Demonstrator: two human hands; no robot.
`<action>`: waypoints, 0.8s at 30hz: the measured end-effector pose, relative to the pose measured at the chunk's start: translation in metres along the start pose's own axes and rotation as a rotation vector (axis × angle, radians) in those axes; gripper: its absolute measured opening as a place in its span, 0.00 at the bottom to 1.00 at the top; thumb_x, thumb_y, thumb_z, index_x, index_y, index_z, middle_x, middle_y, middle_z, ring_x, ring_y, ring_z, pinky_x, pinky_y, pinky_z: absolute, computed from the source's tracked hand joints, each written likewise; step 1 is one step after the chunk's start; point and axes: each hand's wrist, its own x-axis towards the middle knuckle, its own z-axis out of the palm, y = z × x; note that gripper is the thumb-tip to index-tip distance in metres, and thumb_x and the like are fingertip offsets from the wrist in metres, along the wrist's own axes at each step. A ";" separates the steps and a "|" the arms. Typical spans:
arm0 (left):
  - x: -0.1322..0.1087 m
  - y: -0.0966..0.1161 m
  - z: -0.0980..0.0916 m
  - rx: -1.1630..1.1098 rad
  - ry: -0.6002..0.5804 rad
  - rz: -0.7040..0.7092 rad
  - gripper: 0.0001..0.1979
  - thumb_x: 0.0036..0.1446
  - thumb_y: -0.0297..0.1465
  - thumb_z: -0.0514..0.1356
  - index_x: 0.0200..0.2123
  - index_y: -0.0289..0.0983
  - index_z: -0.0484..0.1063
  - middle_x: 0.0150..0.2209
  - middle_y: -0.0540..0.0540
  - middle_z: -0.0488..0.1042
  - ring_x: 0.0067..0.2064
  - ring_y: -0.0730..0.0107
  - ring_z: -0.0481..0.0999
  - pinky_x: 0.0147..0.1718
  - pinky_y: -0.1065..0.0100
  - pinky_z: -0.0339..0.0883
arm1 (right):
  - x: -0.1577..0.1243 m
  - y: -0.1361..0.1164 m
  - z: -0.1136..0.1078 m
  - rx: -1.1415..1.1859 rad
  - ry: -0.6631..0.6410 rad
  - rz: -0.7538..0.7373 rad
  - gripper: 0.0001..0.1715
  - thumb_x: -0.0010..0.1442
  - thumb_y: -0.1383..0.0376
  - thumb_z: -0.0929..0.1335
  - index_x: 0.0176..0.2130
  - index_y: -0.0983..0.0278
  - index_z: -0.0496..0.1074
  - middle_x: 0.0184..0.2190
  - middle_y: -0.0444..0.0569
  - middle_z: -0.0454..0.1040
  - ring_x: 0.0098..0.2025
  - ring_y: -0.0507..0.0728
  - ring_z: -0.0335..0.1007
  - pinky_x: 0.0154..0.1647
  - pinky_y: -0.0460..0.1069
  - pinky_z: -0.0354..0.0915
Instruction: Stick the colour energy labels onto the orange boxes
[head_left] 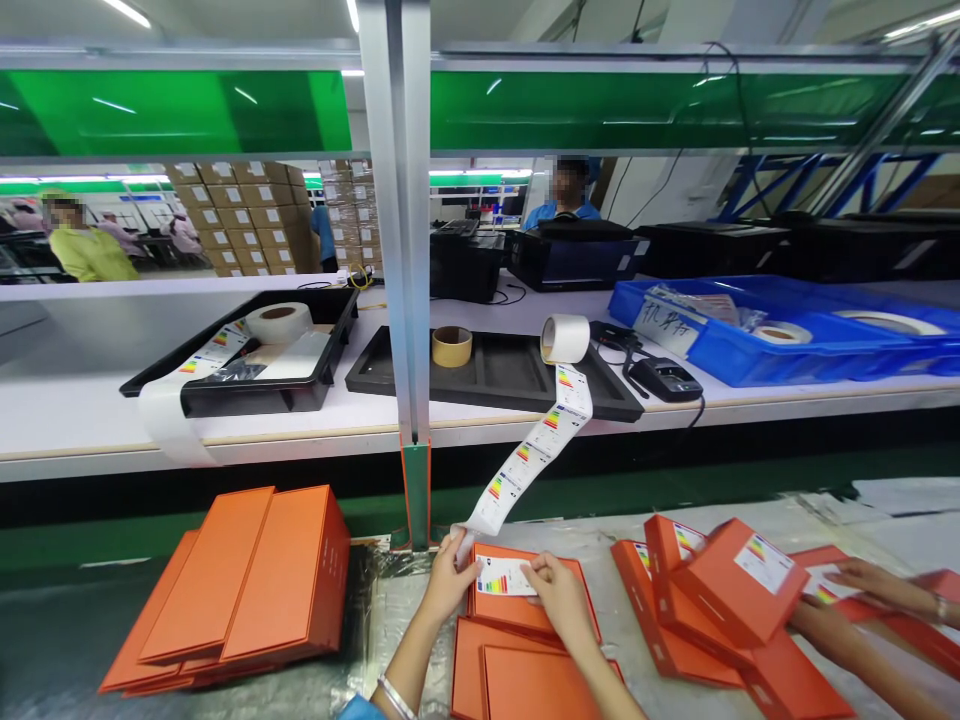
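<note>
An energy label (504,577) with coloured bars lies over the top of an orange box (525,616). My right hand (559,595) pinches the label's right edge. At the label's left edge is the thumb of my left hand (448,582), whose closed fingers grip the loose end of a label strip (525,462). The strip slopes up to a label roll (565,338) that stands on a black tray (510,365). More orange boxes (536,685) lie just below, between my forearms.
Plain orange boxes (247,580) are stacked at left. On the right, a co-worker's hands (862,595) are among labelled orange boxes (739,580). A metal post (405,220) rises in front of the shelf. Blue bins (750,350) and another black tray (259,400) stand on it.
</note>
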 end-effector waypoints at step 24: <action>-0.024 -0.032 -0.004 0.303 -0.123 -0.031 0.48 0.44 0.46 0.57 0.63 0.24 0.48 0.64 0.37 0.44 0.65 0.57 0.41 0.64 0.61 0.38 | 0.004 0.036 -0.048 -0.009 -0.006 0.073 0.33 0.49 0.58 0.66 0.51 0.72 0.60 0.43 0.55 0.67 0.45 0.59 0.65 0.48 0.49 0.61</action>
